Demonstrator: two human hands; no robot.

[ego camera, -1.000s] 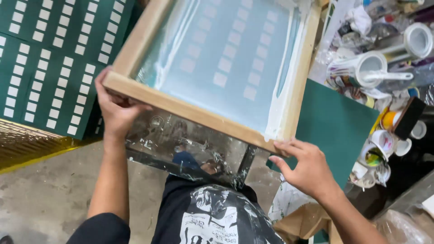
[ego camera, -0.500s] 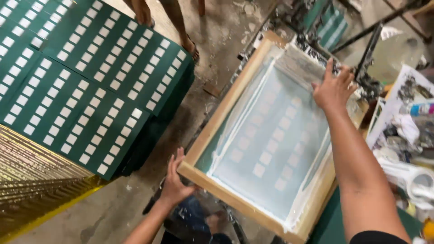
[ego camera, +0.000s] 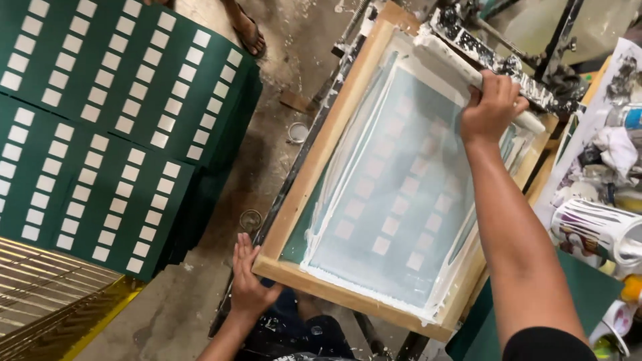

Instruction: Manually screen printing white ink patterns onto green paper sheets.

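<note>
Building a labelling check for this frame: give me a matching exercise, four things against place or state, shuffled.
Things:
1. left hand
2. right hand
3. stacked dark green sheets printed with white rectangles
4. white ink-stained mug

Places or states:
A. lying on its side at the right edge
B. on the near corner of the wooden-framed printing screen
C. left of the screen, laid out in piles
D. gripping the white-smeared squeegee at the screen's far end

Pairs: 1-B, 2-D, 3-C, 4-A

Even, soft overhead light; faint sheen on the wet white mesh of the wooden-framed printing screen; slight blur toward three o'clock.
</note>
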